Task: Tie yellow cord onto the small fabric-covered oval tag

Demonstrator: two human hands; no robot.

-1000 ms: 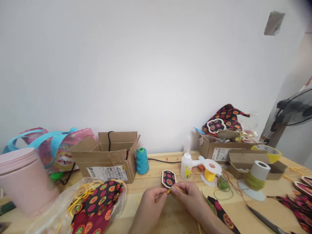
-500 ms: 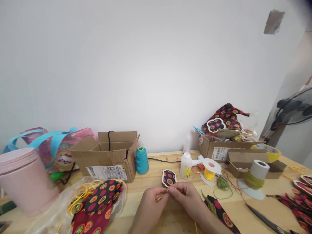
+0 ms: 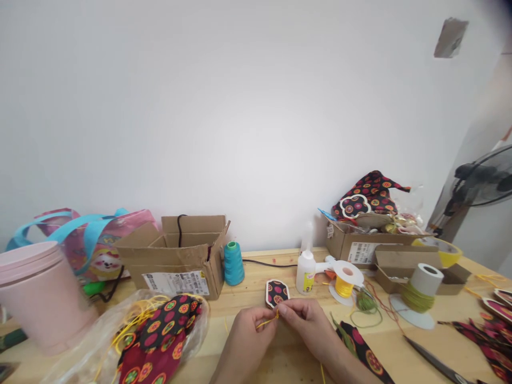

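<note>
While both hands meet low at the middle of the wooden table [image 3: 256,290], the left hand [image 3: 245,337] and the right hand [image 3: 309,324] each pinch a short length of yellow cord [image 3: 267,322] between thumb and fingertips, the fingers closed tight on it. The cord runs between the two pinches, just above the tabletop, and a loose end trails down past the right wrist. Just behind the fingertips lies a fabric-covered oval piece [image 3: 277,292] with a white edge, near the cord; whether it touches cannot be told. Behind that stands a white glue bottle [image 3: 306,271], with a yellow cord spool [image 3: 345,281] to its right and a teal thread cone [image 3: 233,263] to its left beside an open cardboard box [image 3: 180,256]. A green cord spool [image 3: 420,292] and scissors [image 3: 436,364] sit further right, well apart from the hands
</note>
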